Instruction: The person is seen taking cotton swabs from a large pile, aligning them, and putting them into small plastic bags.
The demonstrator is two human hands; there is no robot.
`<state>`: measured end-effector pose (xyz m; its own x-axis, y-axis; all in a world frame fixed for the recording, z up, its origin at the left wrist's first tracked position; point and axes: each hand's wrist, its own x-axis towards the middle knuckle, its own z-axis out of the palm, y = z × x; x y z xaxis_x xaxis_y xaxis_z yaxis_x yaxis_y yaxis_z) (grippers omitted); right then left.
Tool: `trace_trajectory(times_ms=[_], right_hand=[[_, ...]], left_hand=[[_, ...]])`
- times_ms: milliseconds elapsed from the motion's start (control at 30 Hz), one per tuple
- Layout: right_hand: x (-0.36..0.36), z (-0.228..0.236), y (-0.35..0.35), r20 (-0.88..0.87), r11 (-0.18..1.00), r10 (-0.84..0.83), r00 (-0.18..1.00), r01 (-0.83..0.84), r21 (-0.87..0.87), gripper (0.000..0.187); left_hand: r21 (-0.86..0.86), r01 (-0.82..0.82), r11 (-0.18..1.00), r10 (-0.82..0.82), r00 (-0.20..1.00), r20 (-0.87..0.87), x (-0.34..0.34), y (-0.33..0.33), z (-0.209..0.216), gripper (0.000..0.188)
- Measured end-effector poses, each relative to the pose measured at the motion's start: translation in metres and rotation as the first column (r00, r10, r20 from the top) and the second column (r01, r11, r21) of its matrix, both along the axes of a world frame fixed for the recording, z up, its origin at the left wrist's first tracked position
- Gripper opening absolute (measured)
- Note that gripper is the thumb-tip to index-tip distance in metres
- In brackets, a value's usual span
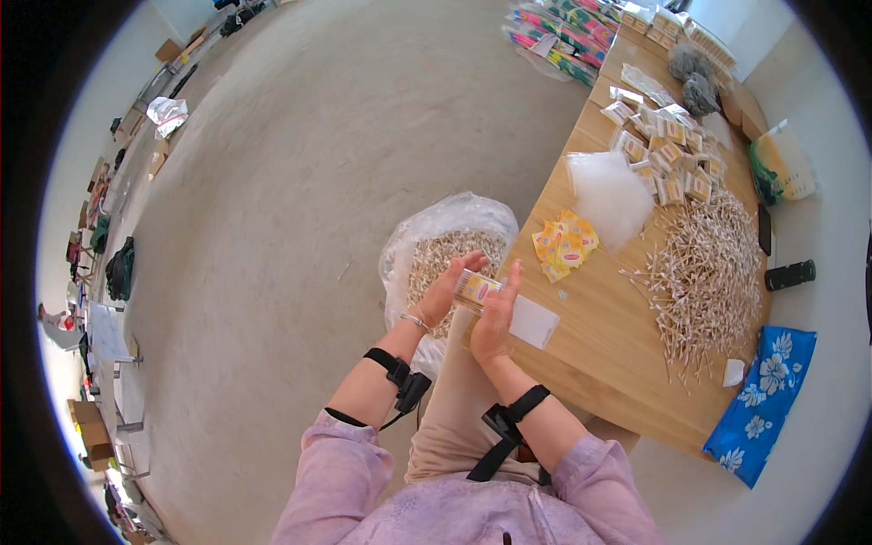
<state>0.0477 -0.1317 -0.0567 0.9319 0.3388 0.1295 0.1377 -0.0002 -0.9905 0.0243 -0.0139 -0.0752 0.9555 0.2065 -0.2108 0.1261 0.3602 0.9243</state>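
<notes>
A small clear pack of cotton swabs [476, 287] with a yellow and white label sits between my two hands at the table's front left corner. My left hand [444, 292] presses on its left side, palm turned inward, with the fingers stretched past it. From the other side my right hand [493, 323] bears against the pack, thumb and fingers upward. Beneath the right hand a white card [533, 322] lies on the wooden table [618, 350]. Below my left hand, a large clear plastic bag [401, 238] on the floor holds many loose cotton swabs [454, 250].
Yellow printed cards [565, 243] and clear plastic sleeves [610, 195] lie on the table. Beyond them are filled packs [669, 154]; a heap of loose swabs [704, 272] spreads at the right. A blue flowered pouch [763, 400] and a black cylinder [790, 275] sit along the right edge.
</notes>
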Motion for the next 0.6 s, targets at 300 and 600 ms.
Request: trace_trajectory(times_ms=[300, 600], right_hand=[[0.008, -0.022, 0.010, 0.070, 0.998, -0.007, 0.998, 0.011, -0.062, 0.065], [0.059, 0.001, -0.045, 0.506, 0.863, -0.009, 0.863, 0.263, -0.432, 0.050]], left_hand=[[0.072, 0.087, 0.994, -0.086, 0.996, -0.010, 0.011, -0.003, 0.003, 0.062], [0.233, -0.163, 0.959, 0.214, 0.953, -0.212, 0.004, 0.003, -0.009, 0.043]])
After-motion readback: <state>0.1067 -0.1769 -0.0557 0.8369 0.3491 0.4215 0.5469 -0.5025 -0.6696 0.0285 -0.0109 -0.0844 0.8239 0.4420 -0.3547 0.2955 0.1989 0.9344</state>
